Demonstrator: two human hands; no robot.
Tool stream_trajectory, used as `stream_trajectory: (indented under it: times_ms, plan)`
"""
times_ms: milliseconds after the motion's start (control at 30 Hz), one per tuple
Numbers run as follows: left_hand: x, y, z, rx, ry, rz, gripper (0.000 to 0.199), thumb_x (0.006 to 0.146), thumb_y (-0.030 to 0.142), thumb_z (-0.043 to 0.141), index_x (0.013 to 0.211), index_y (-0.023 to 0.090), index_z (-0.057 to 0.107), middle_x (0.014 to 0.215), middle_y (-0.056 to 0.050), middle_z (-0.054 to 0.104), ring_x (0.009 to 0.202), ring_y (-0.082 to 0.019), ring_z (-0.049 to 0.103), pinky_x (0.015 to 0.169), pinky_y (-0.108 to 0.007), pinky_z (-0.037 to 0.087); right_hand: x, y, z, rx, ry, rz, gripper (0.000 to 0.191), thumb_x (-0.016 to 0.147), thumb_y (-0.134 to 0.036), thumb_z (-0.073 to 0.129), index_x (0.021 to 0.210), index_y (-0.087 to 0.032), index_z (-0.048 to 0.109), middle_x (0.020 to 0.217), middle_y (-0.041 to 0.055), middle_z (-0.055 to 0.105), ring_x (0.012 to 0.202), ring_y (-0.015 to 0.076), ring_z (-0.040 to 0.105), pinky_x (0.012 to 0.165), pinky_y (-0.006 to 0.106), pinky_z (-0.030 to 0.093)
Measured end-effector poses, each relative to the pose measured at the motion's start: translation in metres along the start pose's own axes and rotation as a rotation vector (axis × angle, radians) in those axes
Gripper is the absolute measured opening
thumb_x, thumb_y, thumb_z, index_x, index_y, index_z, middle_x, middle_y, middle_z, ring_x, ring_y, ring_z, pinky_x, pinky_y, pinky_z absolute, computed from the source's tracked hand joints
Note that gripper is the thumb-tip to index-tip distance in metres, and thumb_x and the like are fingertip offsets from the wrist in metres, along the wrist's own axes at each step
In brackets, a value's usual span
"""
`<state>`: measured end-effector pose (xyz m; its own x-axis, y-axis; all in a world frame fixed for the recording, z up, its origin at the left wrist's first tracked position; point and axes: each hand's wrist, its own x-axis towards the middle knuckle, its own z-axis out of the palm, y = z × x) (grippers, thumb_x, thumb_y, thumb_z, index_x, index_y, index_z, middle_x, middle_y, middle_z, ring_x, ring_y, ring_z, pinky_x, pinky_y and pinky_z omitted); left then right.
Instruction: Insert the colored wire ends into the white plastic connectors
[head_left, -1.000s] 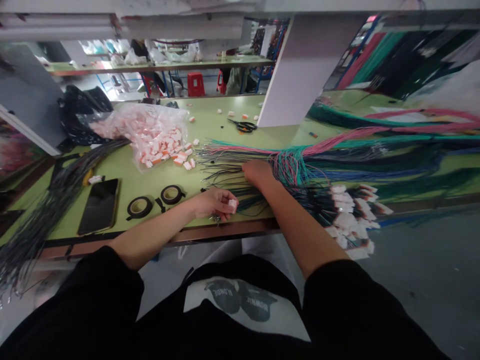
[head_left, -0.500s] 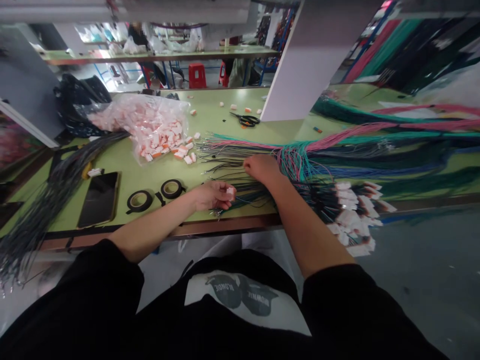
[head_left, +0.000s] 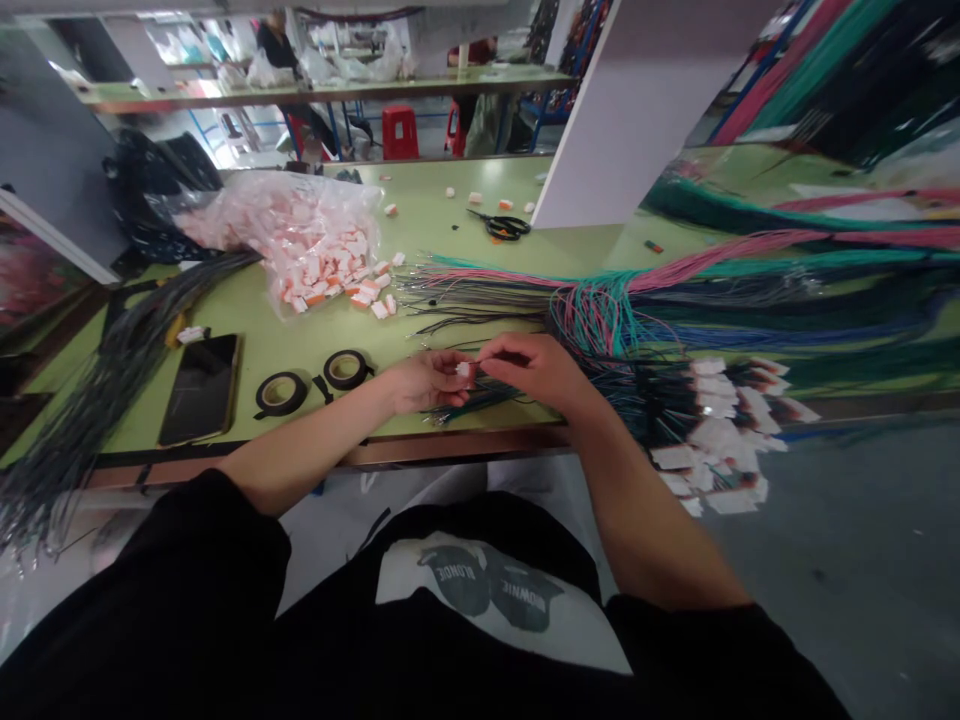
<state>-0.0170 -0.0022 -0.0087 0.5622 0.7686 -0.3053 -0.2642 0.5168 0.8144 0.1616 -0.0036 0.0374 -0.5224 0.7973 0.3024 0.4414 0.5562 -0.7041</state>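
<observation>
A small white and orange connector housing is pinched in the fingers of my left hand, over the table's front edge. My right hand is closed at the fingertips right beside the housing, pinching a thin wire whose end points at it. Under and behind both hands lie bundles of loose wires in black, pink and green, their tips toward the left. Right of my right hand hangs a cluster of wires with white connectors on their ends.
A clear plastic bag of connector housings lies at the back left, some spilled out. Nearer are two black tape rolls, a phone and dark wires. Black scissors rest by a white post. A person is beyond.
My right hand has come from the wire bundle toward me and left, up to the connector housing. My left hand keeps the housing in nearly the same place. The view has shifted slightly.
</observation>
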Motion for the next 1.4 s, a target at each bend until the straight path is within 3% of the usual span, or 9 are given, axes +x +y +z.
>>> stream_trajectory:
  times_ms: [167, 367, 767, 1067, 1400]
  plan:
    - [0.0, 0.0, 0.001, 0.027, -0.018, 0.005, 0.029, 0.064, 0.003, 0.07, 0.087, 0.011, 0.054, 0.064, 0.001, 0.06, 0.052, -0.008, 0.059, 0.049, -0.018, 0.047, -0.025, 0.009, 0.004, -0.178, 0.167, 0.127, 0.017, 0.071, -0.027, 0.051, 0.069, -0.018, 0.066, 0.067, 0.0008, 0.065, 0.061, 0.0118, 0.055, 0.058, 0.023, 0.038]
    - [-0.003, 0.002, 0.004, 0.039, -0.009, 0.011, 0.03, 0.061, 0.002, 0.071, 0.085, 0.011, 0.054, 0.063, 0.002, 0.06, 0.05, -0.008, 0.059, 0.048, -0.018, 0.048, -0.027, 0.004, 0.011, -0.401, 0.186, 0.212, 0.018, 0.07, -0.028, 0.05, 0.066, -0.021, 0.066, 0.062, -0.0008, 0.064, 0.056, 0.0109, 0.052, 0.054, 0.023, 0.033]
    - [-0.003, 0.0, 0.005, 0.061, -0.006, 0.03, 0.031, 0.061, 0.004, 0.072, 0.086, 0.011, 0.055, 0.064, 0.002, 0.059, 0.053, -0.007, 0.057, 0.049, -0.018, 0.047, -0.028, -0.004, 0.018, -0.52, 0.229, 0.255, 0.02, 0.07, -0.029, 0.048, 0.067, -0.023, 0.066, 0.065, 0.0001, 0.066, 0.059, 0.0132, 0.053, 0.053, 0.024, 0.032]
    - [-0.003, 0.0, 0.007, 0.102, 0.001, 0.024, 0.044, 0.051, 0.016, 0.082, 0.085, 0.012, 0.055, 0.065, 0.002, 0.061, 0.055, -0.007, 0.057, 0.05, -0.018, 0.046, -0.03, -0.005, 0.02, -0.453, 0.205, 0.238, 0.019, 0.07, -0.027, 0.047, 0.066, -0.022, 0.065, 0.065, 0.0006, 0.065, 0.058, 0.0125, 0.052, 0.055, 0.023, 0.033]
    - [-0.007, 0.003, 0.012, 0.145, 0.023, 0.035, 0.041, 0.051, 0.012, 0.08, 0.084, 0.009, 0.056, 0.06, 0.002, 0.061, 0.049, -0.007, 0.056, 0.047, -0.018, 0.046, -0.027, 0.001, 0.031, -0.352, 0.127, 0.184, 0.02, 0.074, -0.028, 0.046, 0.066, -0.021, 0.064, 0.062, -0.0006, 0.063, 0.055, 0.0111, 0.05, 0.053, 0.023, 0.03]
